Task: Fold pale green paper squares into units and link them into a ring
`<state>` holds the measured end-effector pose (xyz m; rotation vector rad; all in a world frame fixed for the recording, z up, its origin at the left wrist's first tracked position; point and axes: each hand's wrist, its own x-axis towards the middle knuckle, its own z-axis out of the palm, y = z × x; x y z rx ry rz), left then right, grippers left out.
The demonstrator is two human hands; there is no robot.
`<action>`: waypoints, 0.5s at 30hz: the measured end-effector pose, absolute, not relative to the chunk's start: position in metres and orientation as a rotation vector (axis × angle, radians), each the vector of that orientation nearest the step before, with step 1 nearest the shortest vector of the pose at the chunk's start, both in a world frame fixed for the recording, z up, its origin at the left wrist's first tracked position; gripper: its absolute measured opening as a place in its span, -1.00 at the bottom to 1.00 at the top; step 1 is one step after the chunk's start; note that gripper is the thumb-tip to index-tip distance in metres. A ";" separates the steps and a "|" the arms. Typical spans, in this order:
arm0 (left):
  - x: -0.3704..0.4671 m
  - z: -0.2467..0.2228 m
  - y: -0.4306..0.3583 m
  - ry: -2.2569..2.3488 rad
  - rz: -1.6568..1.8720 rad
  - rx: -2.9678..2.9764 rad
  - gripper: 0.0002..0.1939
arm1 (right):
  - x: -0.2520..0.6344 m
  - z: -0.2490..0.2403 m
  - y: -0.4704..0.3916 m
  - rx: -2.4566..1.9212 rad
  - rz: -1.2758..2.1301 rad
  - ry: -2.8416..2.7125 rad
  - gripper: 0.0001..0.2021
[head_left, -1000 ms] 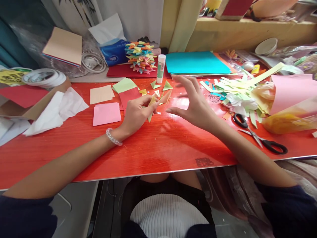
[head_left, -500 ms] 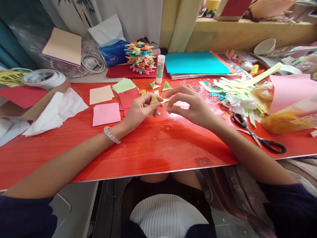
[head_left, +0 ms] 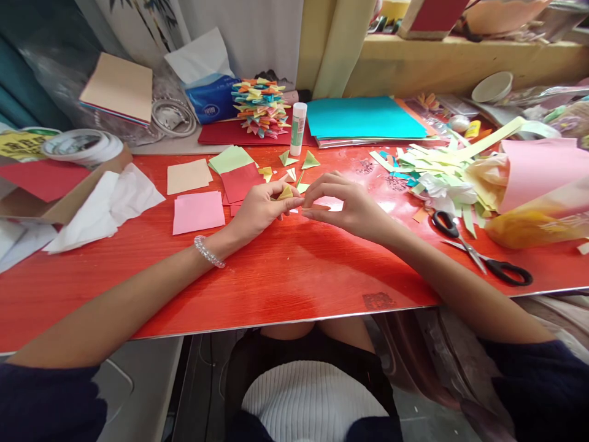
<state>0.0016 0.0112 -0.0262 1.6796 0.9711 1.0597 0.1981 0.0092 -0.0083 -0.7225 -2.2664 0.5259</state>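
My left hand (head_left: pixel 264 209) is closed on a small folded yellow paper piece (head_left: pixel 286 193), pinched between thumb and fingers. My right hand (head_left: pixel 343 199) meets it at the fingertips, thumb and fingers drawn together; whatever lies in that pinch is too small to make out. Just beyond the hands, folded green paper pieces (head_left: pixel 310 160) lie near an upright glue stick (head_left: pixel 298 129). Left of them are square papers in red (head_left: pixel 239 182), pink (head_left: pixel 198 212), light green (head_left: pixel 232 159) and beige (head_left: pixel 188 176).
A multicoloured folded-paper model (head_left: pixel 261 107) stands at the back, beside a blue tissue pack (head_left: pixel 211 98). Turquoise sheets (head_left: pixel 363 118) lie behind the hands. At right are paper strips (head_left: pixel 442 159) and black-handled scissors (head_left: pixel 476 248). White paper (head_left: pixel 92 215) lies at left.
The yellow paper piece has turned and sits lower in my left hand. My right hand has shifted slightly left and down, and its fingertips now meet the left ones.
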 end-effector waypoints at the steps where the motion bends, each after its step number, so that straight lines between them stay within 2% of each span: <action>1: 0.001 -0.027 0.011 0.981 1.057 1.682 -0.67 | 0.198 -0.009 0.009 -0.727 0.513 -2.273 -0.97; 8: 0.001 -0.030 0.011 1.063 0.984 1.747 -0.83 | 0.192 -0.022 0.008 -0.710 0.224 -2.296 -0.93; 15: 0.001 -0.033 0.013 1.144 0.933 1.792 -0.82 | 0.188 -0.037 0.011 -0.678 0.090 -2.260 -0.93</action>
